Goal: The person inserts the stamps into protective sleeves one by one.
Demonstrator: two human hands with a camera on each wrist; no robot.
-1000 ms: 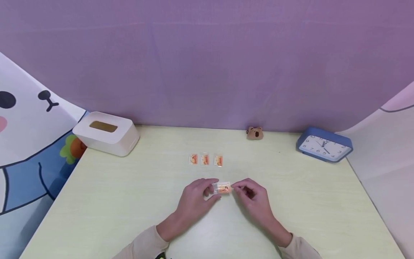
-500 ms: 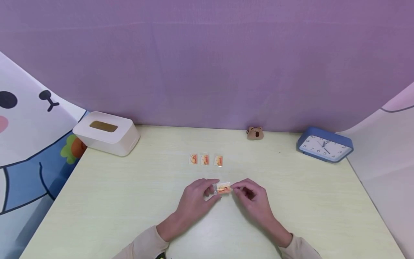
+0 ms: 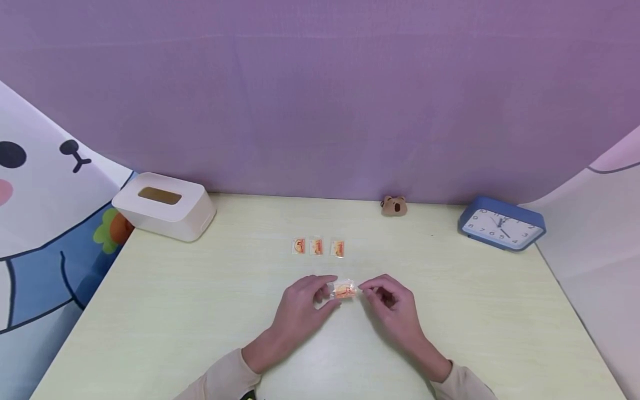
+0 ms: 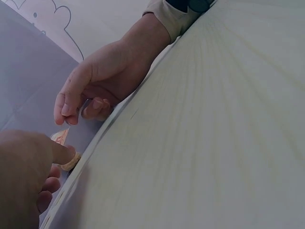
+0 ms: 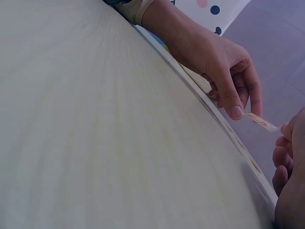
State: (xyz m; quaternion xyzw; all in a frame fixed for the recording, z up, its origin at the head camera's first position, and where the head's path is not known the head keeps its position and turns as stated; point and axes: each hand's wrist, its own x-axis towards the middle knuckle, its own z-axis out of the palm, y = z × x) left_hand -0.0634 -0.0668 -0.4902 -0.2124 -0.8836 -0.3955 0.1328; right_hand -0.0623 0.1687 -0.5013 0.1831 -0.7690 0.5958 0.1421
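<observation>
A small clear plastic packet with an orange and white print (image 3: 344,289) is held between both hands, just above the table. My left hand (image 3: 301,308) grips its left edge between thumb and fingers. At its right end, my right hand (image 3: 395,308) pinches a corner between thumb and index finger. The right wrist view shows the packet (image 5: 261,122) stretched from the left hand's fingertips to the right hand's. Beyond the hands lie three similar little packets in a row: a left one (image 3: 298,246), a middle one (image 3: 316,246) and a right one (image 3: 338,248).
A white tissue box (image 3: 165,205) stands at the table's back left corner. Along the back edge sits a small brown bear-head figure (image 3: 394,206). At the back right is a blue clock (image 3: 502,223). A purple curtain (image 3: 320,100) hangs behind the pale table (image 3: 200,322).
Both hands stay nearly in place. The held packet's tilt shifts slightly, so its print and the glare on its film look different.
</observation>
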